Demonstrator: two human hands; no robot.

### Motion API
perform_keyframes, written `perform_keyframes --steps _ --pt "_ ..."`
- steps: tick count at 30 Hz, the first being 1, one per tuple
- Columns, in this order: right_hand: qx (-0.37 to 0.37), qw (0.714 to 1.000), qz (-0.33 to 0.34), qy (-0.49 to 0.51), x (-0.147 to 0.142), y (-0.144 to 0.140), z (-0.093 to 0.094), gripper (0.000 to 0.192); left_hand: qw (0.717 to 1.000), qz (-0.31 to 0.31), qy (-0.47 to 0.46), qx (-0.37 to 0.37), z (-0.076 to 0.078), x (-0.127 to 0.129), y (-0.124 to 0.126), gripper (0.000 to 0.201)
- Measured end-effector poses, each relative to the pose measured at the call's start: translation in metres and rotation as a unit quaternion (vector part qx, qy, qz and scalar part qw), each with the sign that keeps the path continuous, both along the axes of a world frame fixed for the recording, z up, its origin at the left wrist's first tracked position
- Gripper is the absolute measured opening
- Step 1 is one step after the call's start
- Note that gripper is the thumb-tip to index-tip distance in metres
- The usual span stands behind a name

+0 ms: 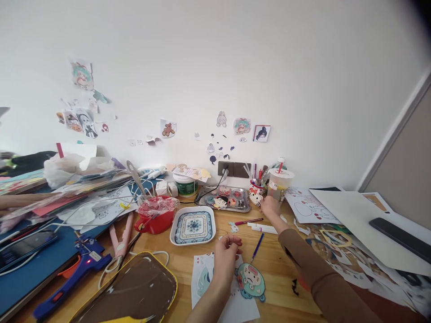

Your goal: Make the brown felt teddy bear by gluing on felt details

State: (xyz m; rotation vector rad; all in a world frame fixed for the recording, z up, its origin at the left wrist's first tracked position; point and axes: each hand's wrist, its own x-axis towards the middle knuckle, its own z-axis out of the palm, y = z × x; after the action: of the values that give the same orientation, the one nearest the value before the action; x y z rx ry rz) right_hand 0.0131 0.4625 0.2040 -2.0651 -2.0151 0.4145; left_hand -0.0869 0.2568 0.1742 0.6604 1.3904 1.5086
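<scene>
My left hand (226, 252) hovers over a white sheet with cartoon cutouts (215, 278), fingers curled; whether a small piece is pinched in them is unclear. A round teal cartoon sticker (253, 281) lies just right of it. My right hand (270, 207), in a brown sleeve, reaches far forward and touches a small cat-face cutout (256, 197) at the foot of a plastic drink cup (279, 184) with a red straw. Markers (264, 228) and a blue pen (257, 247) lie between the two hands on the wooden desk (182, 264).
A patterned square dish (193, 225), a red bowl with plastic wrap (155, 215) and a metal tray of stickers (225, 198) stand behind. A blue glue gun (74, 273), phone (25, 246) and paper piles crowd the left; paper scraps and a dark remote (400, 237) fill the right.
</scene>
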Motion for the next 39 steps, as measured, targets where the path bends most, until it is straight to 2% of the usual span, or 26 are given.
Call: perform_keyframes --steps 2,8,12,15,18,23,27,32,36,39 --pt "-0.005 1.000 0.024 -0.007 0.006 -0.005 0.005 0.025 1.000 0.010 -0.009 0.004 0.002 0.000 -0.002 0.003" --pt "-0.009 0.993 0.117 -0.025 0.037 -0.028 0.034 0.025 0.999 0.043 -0.022 0.018 0.007 0.000 -0.008 0.007" --pt "-0.034 0.976 0.214 -0.008 0.068 -0.060 0.053 0.019 0.998 0.053 -0.021 0.025 0.008 -0.001 -0.009 0.009" --pt "-0.056 0.960 0.273 0.030 0.092 -0.093 0.060 0.016 0.998 0.052 -0.018 0.026 0.008 -0.001 -0.010 0.010" --pt "-0.084 0.942 0.311 0.091 0.111 -0.125 0.057 0.016 0.998 0.048 -0.014 0.023 0.007 -0.001 -0.011 0.010" --pt "-0.152 0.913 0.327 0.191 0.128 -0.164 0.036 0.028 0.999 0.037 0.007 0.023 0.005 -0.001 -0.011 0.007" --pt "-0.150 0.907 0.327 0.219 0.138 -0.175 0.024 0.023 0.999 0.027 0.037 0.021 0.005 -0.001 -0.011 0.009" --pt "-0.138 0.906 0.324 0.236 0.145 -0.177 0.022 0.024 0.997 0.024 0.070 0.025 0.010 -0.007 -0.010 0.021" --pt "-0.123 0.906 0.331 0.234 0.141 -0.188 0.021 0.025 0.995 0.018 0.090 0.031 0.022 -0.013 -0.013 0.025" --pt "-0.106 0.909 0.338 0.219 0.139 -0.200 0.021 0.024 0.993 -0.017 0.116 0.032 0.032 -0.015 -0.022 0.024"
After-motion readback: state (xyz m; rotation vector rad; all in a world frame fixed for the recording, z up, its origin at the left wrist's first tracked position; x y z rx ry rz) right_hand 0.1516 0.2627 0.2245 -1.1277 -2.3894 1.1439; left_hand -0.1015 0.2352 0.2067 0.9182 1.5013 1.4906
